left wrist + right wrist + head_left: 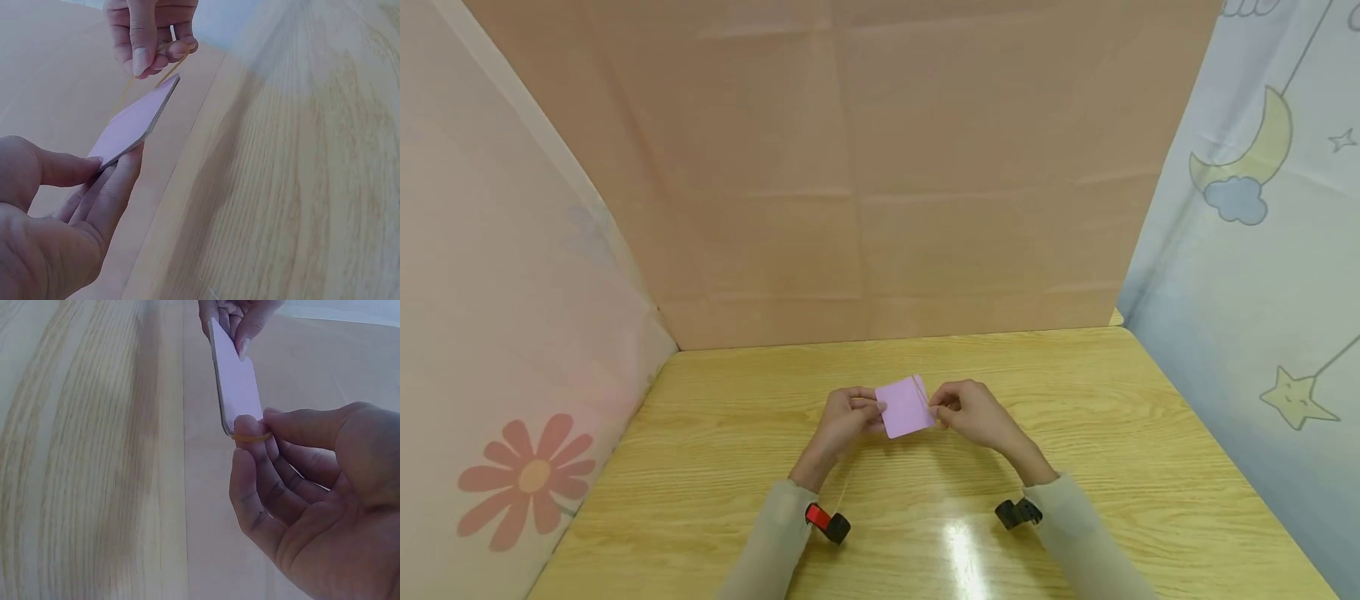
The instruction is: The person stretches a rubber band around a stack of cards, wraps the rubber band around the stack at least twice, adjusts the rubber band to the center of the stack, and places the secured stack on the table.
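Observation:
A pink square card [904, 408] with rounded corners is held above the table, its thick edge showing dark layers in the left wrist view. My left hand [842, 419] pinches its left side, thumb on the pink face and fingers behind. A thin tan rubber band [169, 72] runs across the card near its right end. With thumb and fingers, my right hand [976, 411] grips this band and draws it out past the card's end. In the right wrist view the band [251, 438] crosses the fingertips, right at the card's edge.
Beneath both hands lies a wood-grain table [715, 467]. A tan backdrop [850, 167] rises behind it, with a flower-print sheet [512, 292] at left and a moon-and-star sheet [1262, 292] at right. Small black cameras [837, 527] are strapped at the wrists.

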The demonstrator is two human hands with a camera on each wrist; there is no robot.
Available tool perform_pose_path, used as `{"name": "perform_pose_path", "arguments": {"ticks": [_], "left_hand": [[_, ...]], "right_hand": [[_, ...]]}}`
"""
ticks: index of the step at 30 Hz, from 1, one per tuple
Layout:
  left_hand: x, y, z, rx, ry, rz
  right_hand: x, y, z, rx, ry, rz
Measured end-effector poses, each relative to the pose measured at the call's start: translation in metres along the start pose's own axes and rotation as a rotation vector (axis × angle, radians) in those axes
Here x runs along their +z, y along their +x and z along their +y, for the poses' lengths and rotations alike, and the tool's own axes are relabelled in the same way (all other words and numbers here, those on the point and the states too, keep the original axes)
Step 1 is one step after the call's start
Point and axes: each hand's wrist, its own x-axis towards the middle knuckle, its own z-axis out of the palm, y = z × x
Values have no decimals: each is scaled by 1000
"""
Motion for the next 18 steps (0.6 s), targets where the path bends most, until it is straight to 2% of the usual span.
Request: {"name": "perform_pose_path", "arguments": {"ticks": [11,18], "left_hand": [[-3,2,4,-36,-72,25],[-4,3,8,-47,-97,25]], "right_hand": [[2,-1,1,-1,10,-15],[4,-1,3,-4,56,-18]]}}
